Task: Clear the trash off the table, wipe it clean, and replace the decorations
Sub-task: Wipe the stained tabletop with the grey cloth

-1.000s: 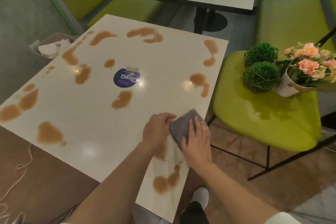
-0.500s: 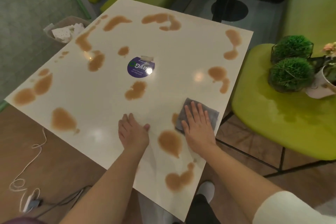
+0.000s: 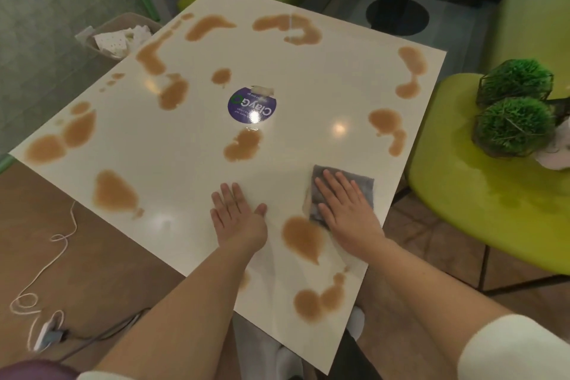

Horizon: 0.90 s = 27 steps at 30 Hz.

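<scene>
A grey cloth [image 3: 351,185] lies flat on the white table [image 3: 191,163], near its right edge, and the right hand [image 3: 347,207] presses it down with straight, spread fingers. Just nearer the person than the cloth sits a brown spill [image 3: 300,236], touching the cloth's near corner. The left hand [image 3: 237,214] rests palm-down on bare tabletop to the left of that spill, fingers straight and holding nothing. More brown puddles ring the tabletop, and a round purple sticker [image 3: 251,105] sits near its centre. Beyond the far left corner a bin [image 3: 115,37] holds crumpled white paper. To the right, on a lime-green chair [image 3: 481,210], stand two green ball plants [image 3: 513,128] in wire frames, beside a white pot [image 3: 555,156] that the frame edge cuts off.
</scene>
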Tool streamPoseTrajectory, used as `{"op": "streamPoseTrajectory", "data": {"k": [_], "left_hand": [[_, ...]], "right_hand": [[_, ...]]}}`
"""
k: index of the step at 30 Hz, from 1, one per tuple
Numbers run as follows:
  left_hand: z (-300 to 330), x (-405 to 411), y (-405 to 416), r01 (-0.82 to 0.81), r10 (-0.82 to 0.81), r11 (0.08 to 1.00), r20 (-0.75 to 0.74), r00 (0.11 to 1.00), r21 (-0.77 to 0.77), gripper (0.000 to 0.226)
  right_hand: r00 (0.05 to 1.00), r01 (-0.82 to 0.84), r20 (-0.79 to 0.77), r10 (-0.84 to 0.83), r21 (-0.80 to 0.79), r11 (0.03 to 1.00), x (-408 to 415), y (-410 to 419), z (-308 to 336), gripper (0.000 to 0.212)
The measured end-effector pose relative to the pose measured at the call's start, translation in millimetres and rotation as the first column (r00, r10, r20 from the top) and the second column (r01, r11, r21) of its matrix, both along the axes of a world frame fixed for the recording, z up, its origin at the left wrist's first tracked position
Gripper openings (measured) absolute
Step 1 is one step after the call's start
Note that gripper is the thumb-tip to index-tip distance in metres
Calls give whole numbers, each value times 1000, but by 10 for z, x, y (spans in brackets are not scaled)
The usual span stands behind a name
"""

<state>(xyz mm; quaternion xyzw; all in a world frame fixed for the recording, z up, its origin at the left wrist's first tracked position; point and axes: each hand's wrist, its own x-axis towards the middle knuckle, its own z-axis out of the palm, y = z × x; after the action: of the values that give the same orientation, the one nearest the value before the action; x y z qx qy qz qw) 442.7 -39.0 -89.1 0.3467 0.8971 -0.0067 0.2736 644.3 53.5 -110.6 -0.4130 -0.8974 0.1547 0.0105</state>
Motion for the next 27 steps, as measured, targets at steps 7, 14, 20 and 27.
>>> {"op": "streamPoseTrajectory", "data": {"k": [7, 14, 20, 27], "left_hand": [[3, 13, -1, 12, -12, 1000, -5, 1000, -1, 71], [23, 27, 13, 32, -33, 999, -25, 999, -22, 70], [6, 18, -9, 36, -36, 999, -27, 999, -10, 70], [47, 13, -4, 39, -40, 999, -27, 999, -20, 69]], "right_hand": [[983, 183, 8, -183, 6, 983, -251, 181, 15, 55], [997, -64, 40, 65, -10, 998, 98, 159, 2, 59], [994, 108, 20, -107, -39, 993, -348, -24, 31, 57], [993, 81, 91, -77, -32, 996, 219, 198, 37, 53]]}}
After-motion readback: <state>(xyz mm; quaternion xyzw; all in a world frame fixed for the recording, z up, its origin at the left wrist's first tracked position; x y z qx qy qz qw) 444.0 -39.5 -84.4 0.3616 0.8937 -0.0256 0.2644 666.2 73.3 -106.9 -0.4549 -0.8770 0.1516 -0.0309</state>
